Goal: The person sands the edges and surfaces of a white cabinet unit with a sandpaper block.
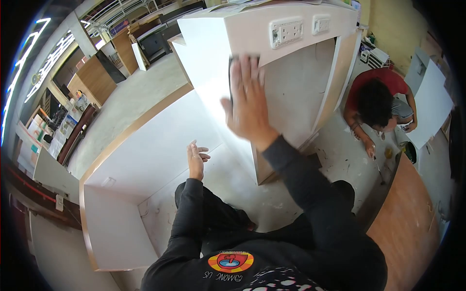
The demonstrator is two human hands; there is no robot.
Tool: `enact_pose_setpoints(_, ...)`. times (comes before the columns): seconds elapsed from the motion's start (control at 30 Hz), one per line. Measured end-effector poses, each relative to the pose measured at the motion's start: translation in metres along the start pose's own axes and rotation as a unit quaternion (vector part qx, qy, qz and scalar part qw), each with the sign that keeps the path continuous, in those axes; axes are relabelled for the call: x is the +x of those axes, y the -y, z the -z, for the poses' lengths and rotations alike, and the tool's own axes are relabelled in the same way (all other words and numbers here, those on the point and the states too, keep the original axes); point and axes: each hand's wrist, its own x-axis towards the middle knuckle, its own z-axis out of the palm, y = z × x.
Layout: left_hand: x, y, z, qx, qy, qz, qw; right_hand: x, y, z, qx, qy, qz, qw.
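Observation:
My right hand (pixel 248 99) lies flat against the corner of a white cabinet (pixel 206 53), fingers stretched out and slightly blurred. Under its palm and fingers is a dark sheet (pixel 231 72) that looks like sandpaper; only its edges show, and it is pressed to the panel. Lower and to the left, my left hand (pixel 196 160) hangs in the air with fingers apart and nothing in it. Whitish dust marks its fingertips. Behind that hand runs the low white curved panel (pixel 145 140) with a wood-coloured top edge.
Two outlet plates (pixel 287 33) sit on the cabinet's upper face, near an open recess. At right a crouching person (pixel 376 99) in a red shirt holds a thin tool (pixel 379 169) near the floor. A curved wooden board (pixel 405 208) stands at lower right.

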Motion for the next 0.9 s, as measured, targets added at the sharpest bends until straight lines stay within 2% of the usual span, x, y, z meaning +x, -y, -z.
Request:
enact_pose_setpoints(0.1,0.0,-0.001,-0.003,0.014,0.004,0.0,1.0,0.016,0.007,0.007,-0.017,0.025,-0.031,0.999)
enact_pose_setpoints(0.17,0.0,-0.001,-0.003,0.025,0.006,-0.005,1.0,0.077,-0.005,0.018,-0.026,-0.075,0.008,0.997)
enact_pose_setpoints(0.27,0.002,0.003,-0.004,0.017,0.006,-0.005,1.0,0.07,-0.009,0.009,-0.015,-0.094,0.003,0.995)
enact_pose_setpoints(0.3,0.004,0.004,-0.004,0.001,0.003,-0.003,1.0,0.044,-0.001,0.009,0.008,-0.054,-0.02,0.998)
enact_pose_setpoints(0.4,0.004,-0.001,-0.008,0.01,0.004,-0.003,1.0,0.007,0.006,0.003,-0.006,-0.007,-0.012,1.0)
enact_pose_setpoints(0.47,0.002,-0.001,-0.011,0.028,0.016,-0.006,0.999,0.05,-0.003,0.009,0.011,-0.025,-0.021,0.999)
enact_pose_setpoints(0.53,0.001,0.001,-0.011,0.047,0.031,-0.007,0.998,0.085,-0.016,0.012,-0.007,-0.095,0.009,0.995)
enact_pose_setpoints(0.6,0.002,0.003,-0.011,0.042,0.025,-0.004,0.999,0.065,-0.007,0.012,0.004,-0.098,-0.003,0.995)
enact_pose_setpoints(0.7,0.005,0.002,-0.014,0.023,0.025,0.009,0.999,-0.001,0.01,0.008,0.023,0.017,-0.058,0.998)
enact_pose_setpoints(0.83,0.001,0.003,-0.012,0.059,0.063,0.012,0.996,0.045,-0.015,0.023,0.04,-0.032,0.002,0.999)
enact_pose_setpoints(0.87,0.0,0.004,-0.011,0.058,0.059,0.02,0.996,0.038,-0.019,0.023,0.039,-0.031,-0.005,0.999)
enact_pose_setpoints(0.9,0.002,0.004,-0.012,0.054,0.056,0.025,0.997,0.028,-0.028,0.025,0.018,0.005,0.03,0.999)
